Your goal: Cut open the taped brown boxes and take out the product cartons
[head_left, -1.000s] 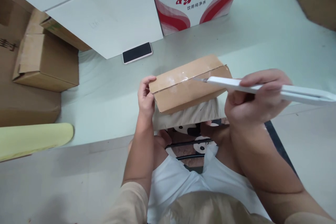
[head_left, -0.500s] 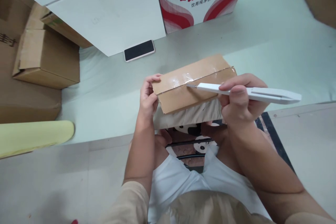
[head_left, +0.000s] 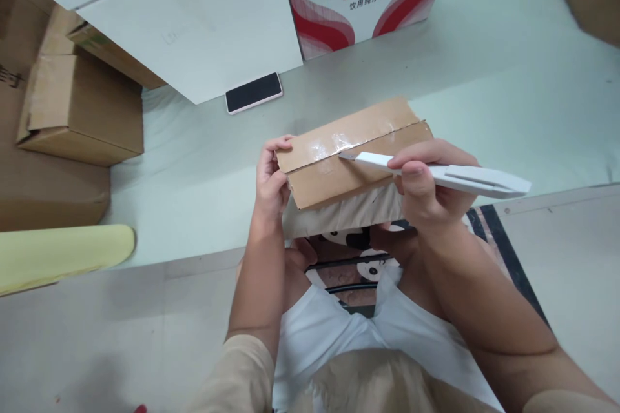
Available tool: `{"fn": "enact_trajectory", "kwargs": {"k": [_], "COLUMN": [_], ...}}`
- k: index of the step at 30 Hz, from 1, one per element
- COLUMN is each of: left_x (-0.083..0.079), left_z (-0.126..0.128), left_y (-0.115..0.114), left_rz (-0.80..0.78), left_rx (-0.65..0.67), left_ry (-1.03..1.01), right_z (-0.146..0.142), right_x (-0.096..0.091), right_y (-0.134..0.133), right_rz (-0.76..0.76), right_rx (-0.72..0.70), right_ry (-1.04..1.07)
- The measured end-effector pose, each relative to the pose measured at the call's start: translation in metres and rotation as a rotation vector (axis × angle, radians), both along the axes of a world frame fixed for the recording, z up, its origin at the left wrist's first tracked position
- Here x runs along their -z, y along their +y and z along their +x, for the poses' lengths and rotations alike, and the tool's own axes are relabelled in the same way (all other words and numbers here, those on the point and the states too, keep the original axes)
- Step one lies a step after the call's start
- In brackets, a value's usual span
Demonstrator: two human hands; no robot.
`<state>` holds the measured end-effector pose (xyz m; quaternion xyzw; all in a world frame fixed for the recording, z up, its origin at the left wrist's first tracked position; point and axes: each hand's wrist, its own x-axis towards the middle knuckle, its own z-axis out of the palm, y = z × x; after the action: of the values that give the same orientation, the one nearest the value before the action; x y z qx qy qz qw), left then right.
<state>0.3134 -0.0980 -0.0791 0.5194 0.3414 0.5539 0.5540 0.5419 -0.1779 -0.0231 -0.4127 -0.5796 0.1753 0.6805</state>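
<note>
A slim black-screened phone with a pale rim (head_left: 254, 92) lies on the pale green covered tabletop (head_left: 504, 90). Just beyond the phone stands a large plain white box (head_left: 194, 32), and to that box's right, beyond the phone, a white carton with red waves and red lettering (head_left: 363, 0). Brown cardboard boxes (head_left: 104, 106) are stacked left of the phone; nearer the person on that side, a yellow round-ended slab (head_left: 68, 251) juts in.

The small tan rectangular cardboard box (head_left: 351, 148) is right of the phone and nearer the person, tilted, with crumpled beige cloth (head_left: 351, 213) showing below its near edge. A long seam runs along it, under shiny clear tape. The left hand (head_left: 272, 174) grips its left end between thumb and fingers. The right hand (head_left: 433, 184) has its fingers closed around a slim white utility knife (head_left: 477, 177), hiding the box's near right corner; the blade tip is at the seam, its depth unclear.
</note>
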Motion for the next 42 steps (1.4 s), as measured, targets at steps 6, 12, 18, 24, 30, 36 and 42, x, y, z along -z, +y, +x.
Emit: {"fn": "enact_trajectory", "kwargs": {"k": [6,12,18,24,30,36,42], "left_x": [0.000,0.002,0.003,0.002,0.000,-0.001,0.002], "left_z": [0.002,0.001,0.001,0.002,0.004,0.004,0.003], "left_y": [-0.001,-0.003,-0.002,-0.003,-0.004,-0.004,-0.003], "left_rz": [-0.012,-0.005,-0.006,0.002,0.002,-0.025,-0.014], "left_rx": [-0.032,-0.027,-0.010,-0.022,-0.027,-0.053,-0.022], "left_ry": [-0.002,0.013,-0.007,-0.016,-0.015,0.010,0.008], "right_z": [0.004,0.007,0.009,0.011,0.010,0.010,0.011], "right_x": [0.000,0.005,0.005,0.006,0.006,0.008,0.008], "right_y": [0.001,0.002,0.004,0.003,0.004,0.004,0.003], "right_rz": [-0.005,-0.074,-0.015,-0.009,0.000,-0.009,-0.051], "right_rx": [0.004,0.082,0.066,0.015,0.003,0.023,0.044], "right_ry": [-0.029,0.028,0.115,0.095,0.090,0.078,0.068]}}
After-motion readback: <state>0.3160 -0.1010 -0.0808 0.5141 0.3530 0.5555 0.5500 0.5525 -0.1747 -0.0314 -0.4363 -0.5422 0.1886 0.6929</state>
